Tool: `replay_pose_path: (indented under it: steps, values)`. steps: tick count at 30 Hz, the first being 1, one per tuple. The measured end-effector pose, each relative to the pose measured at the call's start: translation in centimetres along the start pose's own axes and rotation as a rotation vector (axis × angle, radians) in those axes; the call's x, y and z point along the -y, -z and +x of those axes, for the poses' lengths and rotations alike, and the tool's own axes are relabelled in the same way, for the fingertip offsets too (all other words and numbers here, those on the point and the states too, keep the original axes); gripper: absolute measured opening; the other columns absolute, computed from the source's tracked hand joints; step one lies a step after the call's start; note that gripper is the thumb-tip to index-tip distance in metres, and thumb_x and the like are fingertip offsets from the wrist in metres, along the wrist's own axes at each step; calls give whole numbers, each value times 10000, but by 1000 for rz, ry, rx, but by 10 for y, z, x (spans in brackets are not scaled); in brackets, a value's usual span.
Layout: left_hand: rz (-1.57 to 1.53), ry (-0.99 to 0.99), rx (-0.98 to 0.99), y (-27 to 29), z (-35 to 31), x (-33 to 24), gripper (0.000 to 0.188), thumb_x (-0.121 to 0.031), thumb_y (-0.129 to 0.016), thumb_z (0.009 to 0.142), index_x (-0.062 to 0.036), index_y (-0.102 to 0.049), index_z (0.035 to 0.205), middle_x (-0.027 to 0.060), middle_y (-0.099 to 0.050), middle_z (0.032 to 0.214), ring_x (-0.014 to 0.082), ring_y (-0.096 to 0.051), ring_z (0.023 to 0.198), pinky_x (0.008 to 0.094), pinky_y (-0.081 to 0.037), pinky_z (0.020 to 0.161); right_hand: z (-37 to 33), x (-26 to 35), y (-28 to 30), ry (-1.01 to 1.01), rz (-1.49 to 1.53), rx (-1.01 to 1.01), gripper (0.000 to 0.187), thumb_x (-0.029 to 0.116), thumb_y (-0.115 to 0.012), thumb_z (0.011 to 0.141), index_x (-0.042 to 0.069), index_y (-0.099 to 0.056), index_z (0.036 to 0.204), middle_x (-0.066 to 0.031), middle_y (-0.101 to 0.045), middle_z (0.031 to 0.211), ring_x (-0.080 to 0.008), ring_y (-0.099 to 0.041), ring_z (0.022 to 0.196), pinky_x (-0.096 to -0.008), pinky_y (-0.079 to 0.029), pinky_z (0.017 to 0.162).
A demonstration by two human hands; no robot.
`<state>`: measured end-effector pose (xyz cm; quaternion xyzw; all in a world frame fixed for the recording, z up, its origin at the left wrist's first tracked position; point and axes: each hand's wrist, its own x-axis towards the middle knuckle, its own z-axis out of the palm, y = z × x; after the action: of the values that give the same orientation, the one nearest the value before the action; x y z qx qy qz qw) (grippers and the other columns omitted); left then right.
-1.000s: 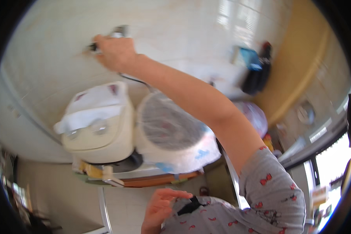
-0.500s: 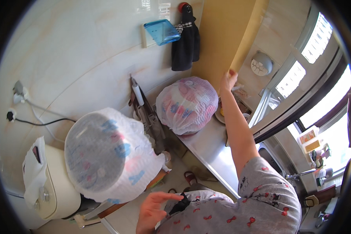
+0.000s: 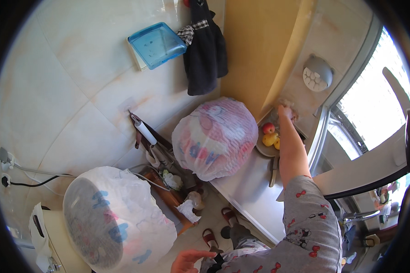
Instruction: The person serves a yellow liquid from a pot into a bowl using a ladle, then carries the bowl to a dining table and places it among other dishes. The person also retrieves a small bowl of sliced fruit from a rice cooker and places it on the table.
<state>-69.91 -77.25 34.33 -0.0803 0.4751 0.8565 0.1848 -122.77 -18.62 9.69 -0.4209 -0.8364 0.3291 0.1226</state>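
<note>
My right arm reaches far over the steel counter point(image 3: 241, 182). My right hand point(image 3: 285, 112) is at a clear plastic bag point(image 3: 294, 113) in the far corner; its fingers are hidden and blurred. Just nearer lies a round pan point(image 3: 263, 148) with a red apple point(image 3: 268, 128) and yellow fruit point(image 3: 269, 139) in it; its handle point(image 3: 274, 171) points toward me. Low in the picture, my left hand point(image 3: 189, 261) has its index finger stretched out beside a black strap-like piece point(image 3: 217, 261) at my waist. It appears to hold nothing.
A round object under a patterned plastic cover point(image 3: 214, 139) stands on the counter, and a larger covered one point(image 3: 118, 218) at the left near a cream appliance point(image 3: 61, 236). A yellow cabinet panel point(image 3: 255, 54) rises behind. The window point(image 3: 369, 95) is at the right, a faucet point(image 3: 360, 216) below.
My right hand has come down from the yellow panel's edge to the plastic bag in the corner. The view has shifted, and the pan of fruit shows more fully. My left hand sits lower in the picture.
</note>
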Motion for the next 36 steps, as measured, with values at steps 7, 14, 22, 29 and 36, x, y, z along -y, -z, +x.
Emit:
replay_pose_path:
  steps: [7, 14, 22, 29, 36]
  values:
    - [75, -26, 53, -3, -1, 15, 584, -384, -653, 869, 8, -475, 1263, 220, -612, 1191, 306, -580, 1147, 428, -378, 1051, -137, 113, 18, 141, 182, -519, 500, 315, -533, 858, 155, -526, 1333, -58, -465, 1440, -253, -401, 1342, -536, -335, 1044]
    - [141, 33, 320, 21, 67, 83, 516, -273, -536, 970, -51, -360, 1401, 197, -557, 1295, 324, -533, 1225, 432, -427, 1022, -361, 93, 64, 756, 545, -546, 492, 144, -520, 913, -4, -443, 1375, -278, -433, 1378, -408, -415, 1290, -504, -343, 1037]
    - [-461, 398, 226, 17, 97, 146, 553, -490, -508, 966, -149, -432, 1396, 111, -560, 1310, 256, -559, 1199, 462, -512, 954, -606, -115, 209, 758, 516, 575, 456, 270, -450, 981, 50, -465, 1381, -197, -419, 1432, -390, -421, 1297, -447, -324, 1092]
    - [-184, 614, 254, -45, 44, 262, 346, -201, -563, 956, -51, -535, 1267, 105, -640, 1179, 233, -651, 1023, 373, -571, 844, -629, -268, 340, 445, 749, 513, 230, 145, -514, 972, 5, -647, 1098, -114, -632, 1199, -220, -576, 1136, -346, -432, 1001]
    - [-74, 584, 210, -120, -6, 351, 379, -131, -619, 924, -100, -528, 1290, 68, -637, 1192, 224, -644, 1031, 378, -563, 829, -557, -592, 456, -741, 1013, -293, 427, 411, -432, 1002, 111, -402, 1304, -85, -683, 1044, -143, -665, 778, -250, -455, 526]
